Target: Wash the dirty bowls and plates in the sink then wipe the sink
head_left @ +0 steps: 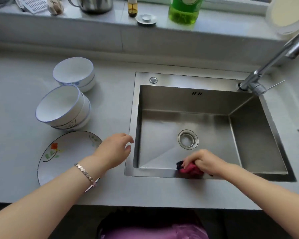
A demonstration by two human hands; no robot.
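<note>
The steel sink [240, 135] holds no dishes; its drain [188, 139] sits in the middle of the floor. My right hand [208, 163] grips a bunched red and dark cloth [188, 169] against the sink's near rim. My left hand [113, 150] hovers over the counter just left of the sink, fingers loosely curled, holding nothing. Two stacks of white bowls stand on the counter to the left, a near stack [62, 108] and a far stack [74, 73]. A white plate with a flower pattern [62, 156] lies in front of them, partly under my left wrist.
The tap [273, 62] rises from the sink's far right corner. On the window ledge stand a green dish soap bottle [184, 10], a sink plug [146, 19], a small brown bottle [132, 7] and a metal kettle [95, 5]. A white round container [285, 16] is at the upper right.
</note>
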